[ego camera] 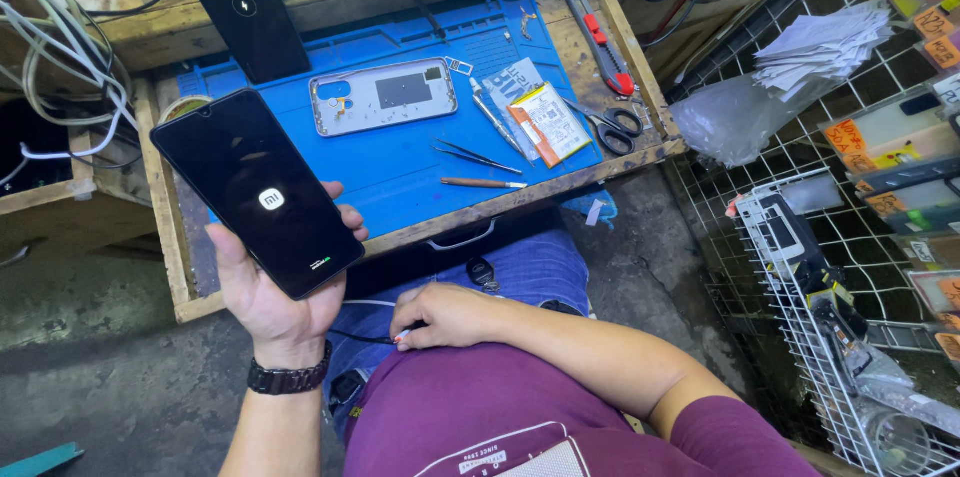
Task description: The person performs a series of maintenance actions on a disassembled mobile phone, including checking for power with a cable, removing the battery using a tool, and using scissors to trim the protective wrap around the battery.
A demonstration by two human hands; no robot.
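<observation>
Smartphone (258,191) up in the left hand (268,289), dark screen lit with a small white logo, fingers curled round both long edges, thumb side at the left edge, fingertips showing on the right edge. Wrapped at that wrist: a black watch strap (289,378). Held clear above the bench's near-left corner, nothing touching the phone but the hand.

Right hand (445,315) down on the lap, resting on the blue jeans (535,272), fingers pinched together on the white tip of a thin black cable (362,338). Cable running left across the thigh. Just beyond the knuckles, a small dark key fob (484,273) lying on the jeans.

Next out, the wooden bench edge (520,199), a metal drawer handle (462,239) under it. Bare blue work mat (400,172) along the near side, open room there. On the mat: a brown-handled tool (483,182), black tweezers (478,157), a flat battery pack with an orange edge (549,124), scissors (612,127) at the right lip, touching nothing else. Farther in, a silver phone frame (383,96) lying flat, a slim screwdriver (494,117) just beside it. Red-and-grey utility knife (601,42) along the far right rim.

Off to the right, a white wire basket (800,337) holding dark gadgets and plastic-wrapped parts; a stack of white papers (820,42) above. Far left, a bundle of white cables (60,57). At the back, a black stand (240,2) leaning upright.
</observation>
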